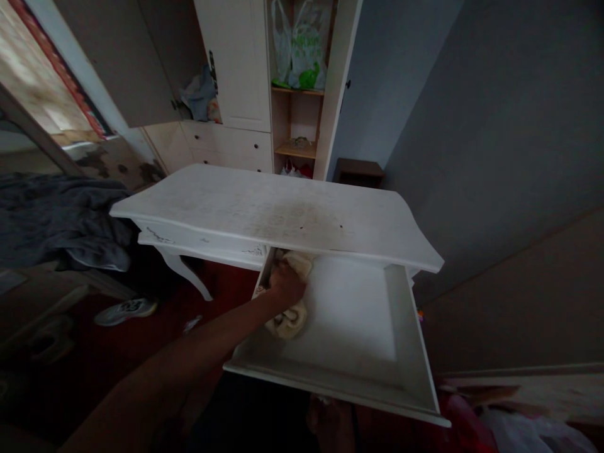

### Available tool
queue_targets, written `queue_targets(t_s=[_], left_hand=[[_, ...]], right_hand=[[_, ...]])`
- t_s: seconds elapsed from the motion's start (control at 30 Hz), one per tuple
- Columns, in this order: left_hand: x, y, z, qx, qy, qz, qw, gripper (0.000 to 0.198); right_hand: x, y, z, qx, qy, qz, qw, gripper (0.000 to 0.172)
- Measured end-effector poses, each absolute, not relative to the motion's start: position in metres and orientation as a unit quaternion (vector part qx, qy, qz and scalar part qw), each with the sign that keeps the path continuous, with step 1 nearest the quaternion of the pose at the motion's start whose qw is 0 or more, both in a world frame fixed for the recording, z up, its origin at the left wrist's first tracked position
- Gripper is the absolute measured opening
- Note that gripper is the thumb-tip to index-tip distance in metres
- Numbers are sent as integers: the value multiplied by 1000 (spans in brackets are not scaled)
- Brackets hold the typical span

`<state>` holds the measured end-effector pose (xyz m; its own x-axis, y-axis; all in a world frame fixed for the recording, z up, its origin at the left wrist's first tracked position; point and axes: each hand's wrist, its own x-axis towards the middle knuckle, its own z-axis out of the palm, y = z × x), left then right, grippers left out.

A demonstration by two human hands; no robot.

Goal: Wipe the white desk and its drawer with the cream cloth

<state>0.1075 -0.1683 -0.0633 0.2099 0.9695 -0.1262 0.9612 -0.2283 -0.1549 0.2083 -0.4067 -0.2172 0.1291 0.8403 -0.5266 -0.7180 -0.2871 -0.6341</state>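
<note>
My left hand reaches into an open white drawer and is closed on a cream cloth. The crumpled cloth presses against the drawer's left inner side, with parts of it showing above and below my fingers. Pulled out toward me, the drawer belongs to a white desk with curved legs. Below the middle of the drawer front, my right hand shows dimly. Its fingers are curled at a small pale piece that looks like the drawer's knob. Grey smudges and small dark specks mark the desktop.
A white wardrobe stands behind the desk, with plastic bags on a shelf. Dark grey fabric is heaped at left. A shoe lies on the red floor. A grey wall and more bags are at right.
</note>
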Motion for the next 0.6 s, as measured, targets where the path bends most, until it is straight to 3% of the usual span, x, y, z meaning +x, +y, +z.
queue_targets(t_s=[0.4,0.6], left_hand=[[106,-157,-62,-729,-683,33,-16,59],[119,-145,-54,-730,-680,36,-56,48]], right_hand=[[221,-409,-214,-446,-90,687,566,45],[220,-408,-213,-439,-121,674,582,33]])
